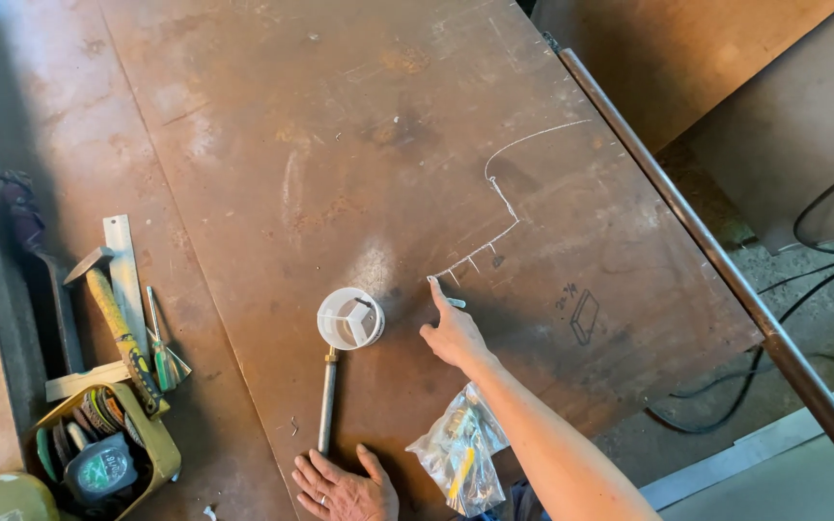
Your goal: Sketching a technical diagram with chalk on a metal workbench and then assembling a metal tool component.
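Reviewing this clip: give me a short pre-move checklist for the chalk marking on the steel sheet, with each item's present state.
1. Right hand holds the chalk stick: ok.
2. Hand sits at the lower end of the chalk line: ok.
3. Left hand rests flat on the steel sheet: ok.
4. White round cup and metal rod lie apart from the line: ok.
5. Plastic bag lies against the right forearm: not ok, it could snag.
6. Chalk tip touching the sheet: cannot tell.
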